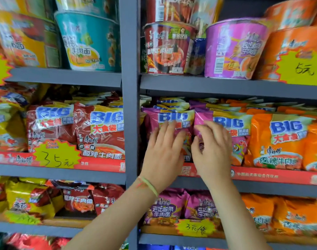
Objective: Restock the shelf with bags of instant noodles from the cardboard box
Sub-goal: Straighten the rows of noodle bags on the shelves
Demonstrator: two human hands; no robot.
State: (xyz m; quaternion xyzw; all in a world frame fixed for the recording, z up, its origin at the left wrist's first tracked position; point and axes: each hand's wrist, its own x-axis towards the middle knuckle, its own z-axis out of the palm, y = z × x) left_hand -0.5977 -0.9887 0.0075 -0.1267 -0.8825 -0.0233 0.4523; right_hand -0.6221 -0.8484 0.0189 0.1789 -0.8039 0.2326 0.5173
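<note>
- Left hand, fingers flat and spread, presses the left purple noodle bag.
- Right hand, fingers curled, grips the right purple noodle bag.
- Both bags stand on the grey shelf, beside orange bags.

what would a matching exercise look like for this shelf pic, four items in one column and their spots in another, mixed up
Items
1. teal noodle bowl
2. purple noodle bowl
3. orange noodle bags
4. handwritten 3.5 tag

Places
A. middle shelf, right of both hands
B. top shelf, left of the grey upright
C. middle shelf edge, left bay
D. top shelf, right bay, beside a red bowl

Pairs: 1-B, 2-D, 3-A, 4-C
</note>
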